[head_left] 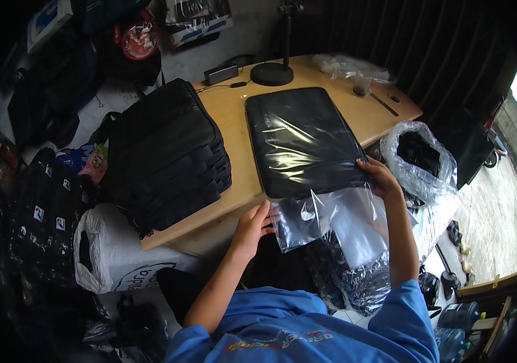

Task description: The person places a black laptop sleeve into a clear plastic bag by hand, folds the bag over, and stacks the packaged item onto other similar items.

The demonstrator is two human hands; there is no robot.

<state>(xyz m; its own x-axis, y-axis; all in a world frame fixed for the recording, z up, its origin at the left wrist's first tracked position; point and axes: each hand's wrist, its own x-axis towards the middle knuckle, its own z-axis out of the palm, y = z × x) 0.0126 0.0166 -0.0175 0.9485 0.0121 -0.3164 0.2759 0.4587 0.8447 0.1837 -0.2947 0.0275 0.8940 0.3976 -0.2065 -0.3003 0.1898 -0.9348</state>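
Observation:
A flat black laptop sleeve (307, 133) lies on the wooden table, inside a clear plastic bag (319, 215) whose loose end hangs over the front edge toward me. My left hand (251, 231) is at the left side of that loose end, thumb in front and fingers partly behind the film, holding its edge. At the sleeve's near right corner, my right hand (381, 177) grips bag and sleeve together, thumb on top. Its other fingers are mostly hidden.
A tall stack of black bags (167, 145) stands on the table's left. Behind are a black stand (272, 74), a small grey box (221, 74), a plastic cup (362, 86) and crumpled film (355, 68). An open plastic sack (418, 157) stands right; a white sack (119, 254) sits lower left.

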